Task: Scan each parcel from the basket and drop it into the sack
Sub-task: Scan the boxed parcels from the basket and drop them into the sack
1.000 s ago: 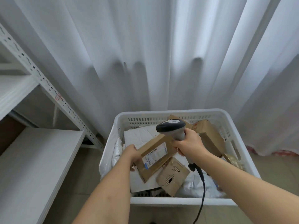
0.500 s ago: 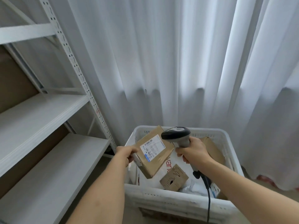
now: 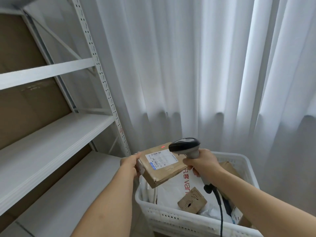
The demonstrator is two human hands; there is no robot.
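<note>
While left hand [image 3: 130, 164] grips cardboard parcel [image 3: 161, 164] edge above basket [image 3: 179, 219], right hand [image 3: 202, 162] clasps scanner [image 3: 185, 146] handle.

You've got a matt brown cardboard parcel [image 3: 160, 165] with a smooth white paper label [image 3: 161, 159] stuck on top. Just above it, the scanner [image 3: 185, 146] looks like hard plastic, slightly shiny dark head on a grey grip. Below the parcel sits a white perforated plastic basket [image 3: 172, 218]; left of it, painted white metal shelving [image 3: 100, 77]. Behind, soft white cloth curtain [image 3: 188, 65].
</note>
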